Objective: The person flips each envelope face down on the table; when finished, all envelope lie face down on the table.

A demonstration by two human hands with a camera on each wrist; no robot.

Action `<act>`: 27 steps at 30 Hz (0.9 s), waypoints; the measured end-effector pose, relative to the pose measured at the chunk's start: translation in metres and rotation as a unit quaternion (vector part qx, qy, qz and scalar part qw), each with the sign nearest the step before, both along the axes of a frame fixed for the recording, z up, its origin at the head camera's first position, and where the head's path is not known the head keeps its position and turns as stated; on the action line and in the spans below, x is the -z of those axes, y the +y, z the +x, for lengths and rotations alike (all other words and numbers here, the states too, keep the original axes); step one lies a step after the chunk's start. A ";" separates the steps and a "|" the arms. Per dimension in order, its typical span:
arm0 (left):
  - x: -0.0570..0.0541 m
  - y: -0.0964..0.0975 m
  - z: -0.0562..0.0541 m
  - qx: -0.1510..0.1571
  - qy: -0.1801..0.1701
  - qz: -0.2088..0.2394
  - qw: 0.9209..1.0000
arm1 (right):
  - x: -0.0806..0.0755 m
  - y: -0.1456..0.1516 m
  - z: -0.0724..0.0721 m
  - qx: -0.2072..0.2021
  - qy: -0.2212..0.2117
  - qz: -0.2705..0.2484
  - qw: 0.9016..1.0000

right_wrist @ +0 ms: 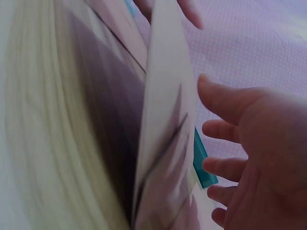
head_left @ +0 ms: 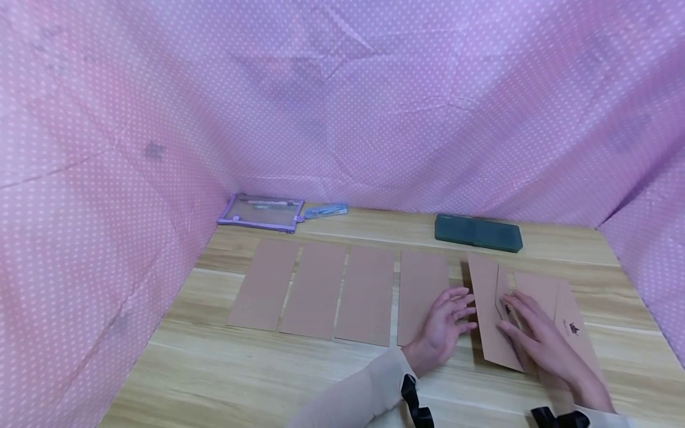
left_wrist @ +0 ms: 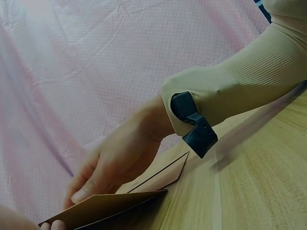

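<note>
A brown paper envelope [head_left: 487, 315], its flap side turned to the right, stands tilted with its left long edge off the table. At that edge is my left hand [head_left: 441, 327], fingers spread and lightly bent; two of its fingertips [left_wrist: 58, 224] show against the envelope's underside in the left wrist view. My right hand [head_left: 543, 339] reaches over the flap side, thumb and fingers extended; the right wrist view shows this hand [right_wrist: 273, 148] close to the envelope [right_wrist: 168, 96]. Whether the right fingertips press on it I cannot tell. Another envelope [head_left: 575, 303] with a small black crown print lies beneath the right hand.
Several plain brown envelopes [head_left: 366, 297] lie in a row to the left. A purple-edged pencil pouch [head_left: 262, 224], a blue item [head_left: 326, 211] and a dark green case [head_left: 478, 233] sit along the back of the wooden table [head_left: 214, 374]. Pink dotted cloth [head_left: 342, 119] hangs around it.
</note>
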State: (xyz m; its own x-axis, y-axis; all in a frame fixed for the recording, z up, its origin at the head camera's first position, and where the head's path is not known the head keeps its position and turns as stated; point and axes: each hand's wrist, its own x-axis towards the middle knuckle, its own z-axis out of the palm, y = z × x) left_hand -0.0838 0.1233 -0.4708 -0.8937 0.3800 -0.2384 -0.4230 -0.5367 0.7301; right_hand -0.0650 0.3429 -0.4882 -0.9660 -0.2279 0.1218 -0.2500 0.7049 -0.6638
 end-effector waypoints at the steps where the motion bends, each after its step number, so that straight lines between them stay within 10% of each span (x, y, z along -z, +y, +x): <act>1: 0.000 0.000 0.000 0.002 0.003 0.002 1.000 | -0.001 -0.002 0.000 0.000 -0.003 -0.003 1.000; 18: -0.003 0.002 -0.001 0.026 0.016 0.039 0.999 | -0.010 -0.017 -0.002 -0.013 -0.072 -0.060 0.996; 27: -0.005 0.002 -0.004 0.029 0.023 0.054 0.998 | -0.014 -0.024 -0.003 -0.023 -0.029 -0.068 0.997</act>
State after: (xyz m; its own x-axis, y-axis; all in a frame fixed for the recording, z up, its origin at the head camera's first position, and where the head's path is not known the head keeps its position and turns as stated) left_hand -0.0874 0.1249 -0.4653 -0.8788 0.4519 -0.1532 -0.4228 -0.5887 0.6890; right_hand -0.0680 0.3193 -0.4738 -0.9610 -0.2581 0.0993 -0.2393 0.5960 -0.7665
